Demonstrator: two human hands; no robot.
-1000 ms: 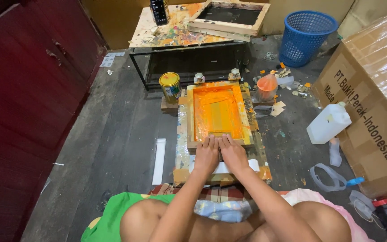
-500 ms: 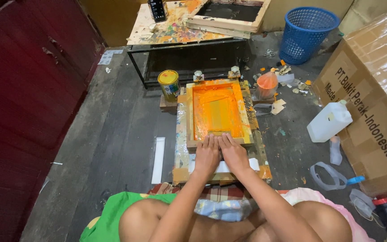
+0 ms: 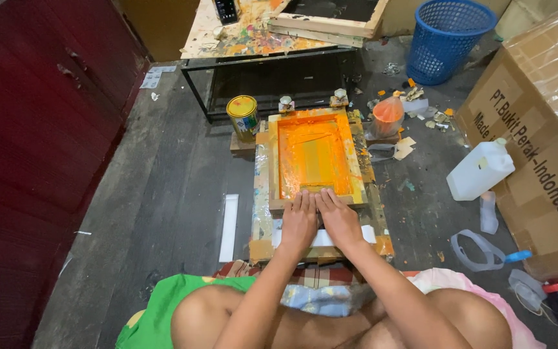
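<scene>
A wooden screen-printing frame with orange ink across its mesh lies on a board on the floor in front of me. My left hand and my right hand rest side by side, fingers together, over a squeegee at the frame's near edge. The squeegee itself is mostly hidden beneath my fingers. A white sheet pokes out under the frame by my wrists.
A yellow paint can stands at the frame's far left, a bag of orange ink at the far right. A white jug, cardboard boxes, a blue basket and a paint-stained low table lie around.
Both hands have stayed at the near edge of the frame. The view has shifted slightly upward; nothing else moved.
</scene>
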